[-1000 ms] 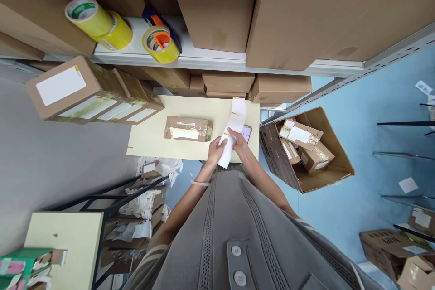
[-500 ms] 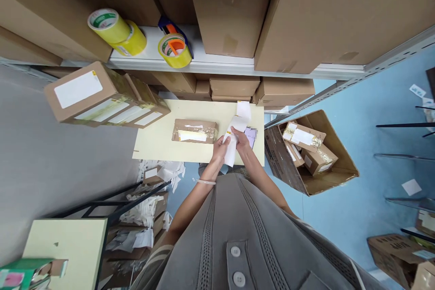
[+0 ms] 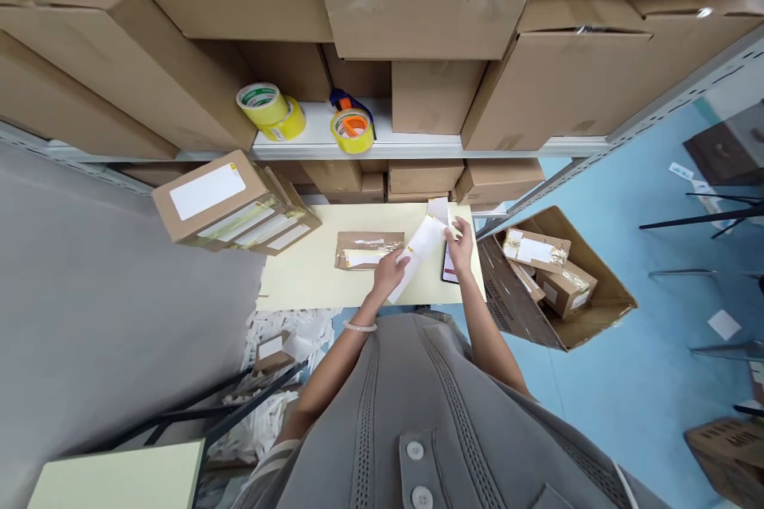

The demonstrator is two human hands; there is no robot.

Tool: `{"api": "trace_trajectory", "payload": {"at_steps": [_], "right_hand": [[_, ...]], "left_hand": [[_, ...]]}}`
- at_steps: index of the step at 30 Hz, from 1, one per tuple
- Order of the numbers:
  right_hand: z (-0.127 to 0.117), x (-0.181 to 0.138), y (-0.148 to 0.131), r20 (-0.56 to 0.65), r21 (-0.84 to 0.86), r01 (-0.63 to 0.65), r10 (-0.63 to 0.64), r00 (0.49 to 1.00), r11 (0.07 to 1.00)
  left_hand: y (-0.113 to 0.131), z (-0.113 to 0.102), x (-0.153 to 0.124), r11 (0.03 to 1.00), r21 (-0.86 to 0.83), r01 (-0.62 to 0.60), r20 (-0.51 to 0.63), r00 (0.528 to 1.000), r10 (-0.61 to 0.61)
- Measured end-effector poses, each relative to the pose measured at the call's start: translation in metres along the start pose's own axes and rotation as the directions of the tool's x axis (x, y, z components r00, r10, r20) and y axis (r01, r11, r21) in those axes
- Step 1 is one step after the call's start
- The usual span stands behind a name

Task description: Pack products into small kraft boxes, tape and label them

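Note:
My left hand [image 3: 389, 273] pinches the near end of a long white label strip [image 3: 421, 250] above the pale yellow table [image 3: 304, 278]. My right hand [image 3: 461, 245] grips the strip's far end, where it folds upward. The strip is stretched between both hands. A flat brown taped parcel [image 3: 368, 249] lies on the table just left of my left hand. A phone [image 3: 450, 269] lies on the table under my right hand.
A stack of labelled boxes [image 3: 230, 203] stands at the table's left. Yellow tape rolls [image 3: 271, 110] and a tape dispenser [image 3: 352, 126] sit on the shelf above. An open carton [image 3: 558, 278] with parcels stands on the blue floor at right. Paper scraps [image 3: 286, 334] litter the floor.
My hands have drawn apart, my right hand moving right and away, stretching the strip out. The camera has tilted up, showing more shelf boxes.

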State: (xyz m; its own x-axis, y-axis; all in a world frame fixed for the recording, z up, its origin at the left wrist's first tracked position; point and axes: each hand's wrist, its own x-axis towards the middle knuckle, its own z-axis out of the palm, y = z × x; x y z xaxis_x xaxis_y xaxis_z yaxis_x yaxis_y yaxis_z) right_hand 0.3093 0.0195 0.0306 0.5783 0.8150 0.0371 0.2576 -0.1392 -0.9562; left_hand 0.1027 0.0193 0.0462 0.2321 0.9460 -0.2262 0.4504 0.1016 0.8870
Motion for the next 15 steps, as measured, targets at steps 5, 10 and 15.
{"api": "trace_trajectory", "payload": {"at_steps": [5, 10, 15], "right_hand": [[0.011, 0.002, -0.043, 0.616, -0.144, 0.5, -0.318, 0.721, 0.854], [0.021, 0.008, -0.052, 0.762, -0.162, 0.622, -0.303, 0.573, 0.766], [0.028, 0.005, -0.053, 0.795, -0.132, 0.66, -0.319, 0.516, 0.739]], "left_hand": [[0.003, -0.012, -0.001, 0.996, 0.037, -0.075, 0.056, 0.996, 0.073], [0.006, -0.024, -0.002, 0.989, 0.037, -0.143, 0.146, 0.98, 0.137], [0.009, -0.029, -0.001, 0.983, 0.064, -0.17, 0.101, 0.981, 0.163]]}}
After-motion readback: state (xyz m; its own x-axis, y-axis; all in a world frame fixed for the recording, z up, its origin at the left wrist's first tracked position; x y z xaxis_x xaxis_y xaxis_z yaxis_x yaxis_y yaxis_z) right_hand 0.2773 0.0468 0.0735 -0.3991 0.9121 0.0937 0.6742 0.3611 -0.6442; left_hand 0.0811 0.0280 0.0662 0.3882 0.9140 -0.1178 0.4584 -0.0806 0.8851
